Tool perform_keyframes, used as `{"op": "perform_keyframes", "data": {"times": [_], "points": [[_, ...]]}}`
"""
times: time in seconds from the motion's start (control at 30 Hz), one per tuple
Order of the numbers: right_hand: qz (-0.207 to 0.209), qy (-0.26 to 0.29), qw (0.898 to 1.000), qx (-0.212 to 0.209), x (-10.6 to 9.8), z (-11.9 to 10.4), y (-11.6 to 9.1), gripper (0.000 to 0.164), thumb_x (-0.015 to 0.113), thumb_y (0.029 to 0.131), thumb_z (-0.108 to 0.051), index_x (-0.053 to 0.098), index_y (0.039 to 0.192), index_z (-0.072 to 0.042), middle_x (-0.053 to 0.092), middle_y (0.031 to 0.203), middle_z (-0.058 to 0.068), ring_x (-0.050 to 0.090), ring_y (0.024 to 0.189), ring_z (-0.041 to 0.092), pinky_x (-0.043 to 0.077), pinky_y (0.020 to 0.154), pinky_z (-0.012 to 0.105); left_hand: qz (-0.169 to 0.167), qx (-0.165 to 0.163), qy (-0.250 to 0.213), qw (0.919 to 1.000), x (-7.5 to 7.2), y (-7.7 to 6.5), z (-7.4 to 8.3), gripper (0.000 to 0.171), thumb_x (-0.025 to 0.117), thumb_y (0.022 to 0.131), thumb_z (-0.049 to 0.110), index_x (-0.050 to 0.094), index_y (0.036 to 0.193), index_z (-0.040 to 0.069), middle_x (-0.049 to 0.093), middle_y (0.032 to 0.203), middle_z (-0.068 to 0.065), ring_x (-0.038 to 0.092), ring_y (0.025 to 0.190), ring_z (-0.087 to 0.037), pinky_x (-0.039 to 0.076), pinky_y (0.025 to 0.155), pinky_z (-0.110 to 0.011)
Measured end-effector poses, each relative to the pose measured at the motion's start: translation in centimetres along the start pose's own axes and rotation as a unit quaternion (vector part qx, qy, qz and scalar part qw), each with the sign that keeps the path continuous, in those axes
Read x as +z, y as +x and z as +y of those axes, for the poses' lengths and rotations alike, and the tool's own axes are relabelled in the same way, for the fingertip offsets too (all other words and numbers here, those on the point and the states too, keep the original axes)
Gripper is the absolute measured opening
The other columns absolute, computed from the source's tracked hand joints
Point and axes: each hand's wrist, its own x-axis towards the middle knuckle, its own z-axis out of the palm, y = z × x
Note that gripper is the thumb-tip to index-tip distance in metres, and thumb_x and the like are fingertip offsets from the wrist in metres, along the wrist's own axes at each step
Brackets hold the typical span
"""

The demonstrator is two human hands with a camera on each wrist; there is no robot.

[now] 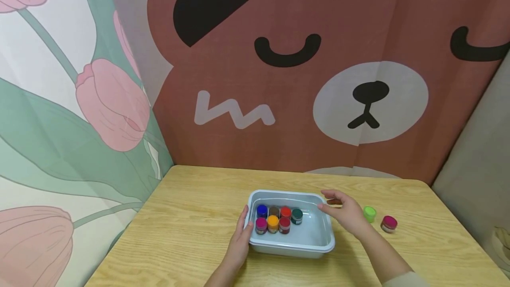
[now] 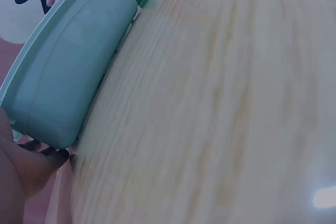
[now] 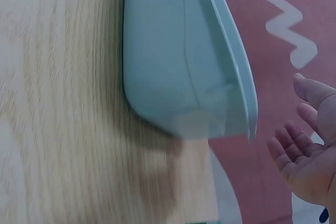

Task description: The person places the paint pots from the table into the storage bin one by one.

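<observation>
A pale blue plastic tub (image 1: 314, 229) stands on the wooden table with several small paint jars grouped in its left part. The back row has blue (image 1: 262, 210), brown, red (image 1: 285, 212) and dark green (image 1: 296, 216) jars; magenta (image 1: 260, 224), orange-yellow (image 1: 272, 223) and dark red jars (image 1: 284, 225) make up the front row. My left hand (image 1: 239, 240) holds the tub's left end, its fingers along the outer wall. Beside the right rim, my right hand (image 1: 346, 214) has its fingers spread and loosely bent, holding nothing. The right wrist view shows this hand (image 3: 310, 156) apart from the tub (image 3: 173, 51).
To the right of the tub, a light green jar (image 1: 369, 214) and a magenta jar (image 1: 388, 224) stand on the table (image 1: 187, 225). Behind the table's back edge hangs a bear-print cloth (image 1: 295, 145); a tulip-print cloth (image 1: 115, 105) is at the left.
</observation>
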Motion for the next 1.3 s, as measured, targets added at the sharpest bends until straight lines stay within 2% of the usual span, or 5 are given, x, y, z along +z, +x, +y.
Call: {"op": "perform_keyframes", "data": {"times": [0.27, 0.63, 0.93, 1.17, 1.3], "points": [[0.019, 0.008, 1.000, 0.015, -1.5, 2.5, -0.8, 0.061, 0.070, 0.091, -0.034, 0.050, 0.139, -0.003, 0.052, 0.140, 0.023, 0.050, 0.126, 0.039, 0.056, 0.094, 0.045, -0.001, 0.001, 0.006, 1.0000, 0.0, 0.0, -0.1, 0.054, 0.039, 0.106, 0.033, 0.024, 0.157, 0.024, 0.020, 0.163, -0.014, 0.016, 0.147, -0.048, 0.013, 0.112, -0.075], [0.040, -0.010, 0.997, 0.059, -2.8, 5.7, -1.8, 0.069, 0.066, 0.093, -0.039, 0.041, 0.145, -0.001, 0.040, 0.149, 0.028, 0.039, 0.135, 0.043, 0.042, 0.109, 0.055, 0.002, 0.002, 0.004, 1.0000, 0.0, -0.1, -0.1, 0.054, 0.039, 0.105, 0.032, 0.024, 0.157, 0.023, 0.020, 0.163, -0.015, 0.017, 0.147, -0.049, 0.013, 0.111, -0.076], [0.028, 0.004, 0.994, 0.102, -3.0, 8.8, -1.9, 0.077, 0.062, 0.095, -0.044, 0.031, 0.151, -0.001, 0.032, 0.152, 0.030, 0.035, 0.137, 0.045, 0.046, 0.107, 0.051, 0.000, 0.006, -0.002, 1.0000, 0.0, 0.0, -0.2, 0.054, 0.039, 0.106, 0.031, 0.023, 0.157, 0.022, 0.020, 0.163, -0.014, 0.015, 0.148, -0.048, 0.012, 0.112, -0.075], [0.032, 0.020, 0.993, 0.113, -2.3, 10.0, -1.7, 0.078, 0.062, 0.095, -0.041, 0.027, 0.151, 0.000, 0.031, 0.151, 0.033, 0.039, 0.135, 0.050, 0.050, 0.104, 0.049, -0.007, 0.001, -0.008, 0.9999, 0.0, 0.2, -0.2, 0.055, 0.039, 0.106, 0.031, 0.021, 0.157, 0.023, 0.018, 0.164, -0.014, 0.013, 0.148, -0.048, 0.011, 0.112, -0.075], [0.038, 0.017, 0.993, 0.113, -2.0, 10.4, -1.4, 0.077, 0.063, 0.095, -0.039, 0.028, 0.150, 0.003, 0.034, 0.149, 0.034, 0.043, 0.133, 0.048, 0.052, 0.101, 0.042, -0.003, 0.001, -0.006, 1.0000, 0.0, 0.2, -0.2, 0.055, 0.039, 0.106, 0.030, 0.023, 0.157, 0.022, 0.018, 0.164, -0.014, 0.013, 0.148, -0.047, 0.011, 0.113, -0.074]]}}
